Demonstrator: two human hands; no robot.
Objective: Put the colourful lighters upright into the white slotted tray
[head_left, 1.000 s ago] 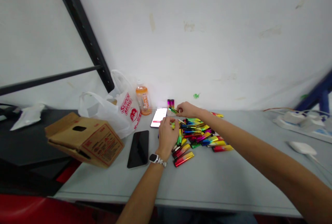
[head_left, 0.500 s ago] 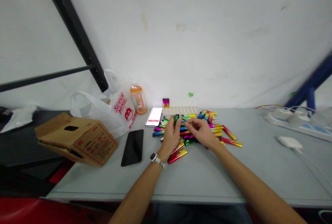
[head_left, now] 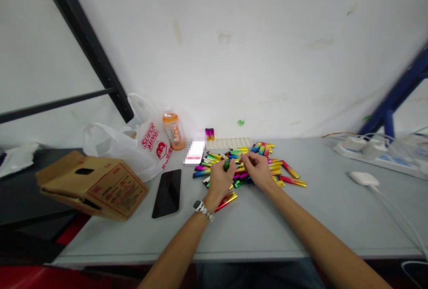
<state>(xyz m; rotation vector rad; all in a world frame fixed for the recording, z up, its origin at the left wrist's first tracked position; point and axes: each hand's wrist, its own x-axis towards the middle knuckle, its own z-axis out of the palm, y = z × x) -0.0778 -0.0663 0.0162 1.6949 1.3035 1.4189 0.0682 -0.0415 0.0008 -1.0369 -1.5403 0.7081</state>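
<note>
My forearms reach in over the near edge of the table (head_left: 267,233), with a watch (head_left: 202,209) on my left wrist. Just beyond it, a red and gold lighter (head_left: 228,200) lies slantwise, nearer that edge than the rest and partly behind my left hand (head_left: 220,179). The box (head_left: 100,186), its flaps open, sits at the left edge, and the dark phone (head_left: 167,193) lies flat between it and my left wrist. In my left hand I have a green lighter (head_left: 226,165), closed in between thumb and fingers, its end showing at the top. My right hand (head_left: 259,171) faces it, a little apart, thumb and fingertips drawn narrow; whether anything is pinched there I cannot tell. The pile (head_left: 246,175) of shiny, many-coloured lighters spreads around and beneath both hands, over the middle of the table toward the far edge, with a couple lying loosely out on its right side. Toward the right edge are the white charger (head_left: 364,178) and, farther back, the power strip (head_left: 384,160). The bag (head_left: 147,148) slumps behind the box near the far left corner, the bottle (head_left: 174,131) upright beside it, then the lit phone (head_left: 194,151). Along the far edge runs a white grid (head_left: 233,142), with two purple and gold lighters (head_left: 209,134) upright side by side near its left end, before the wall (head_left: 267,57).
</note>
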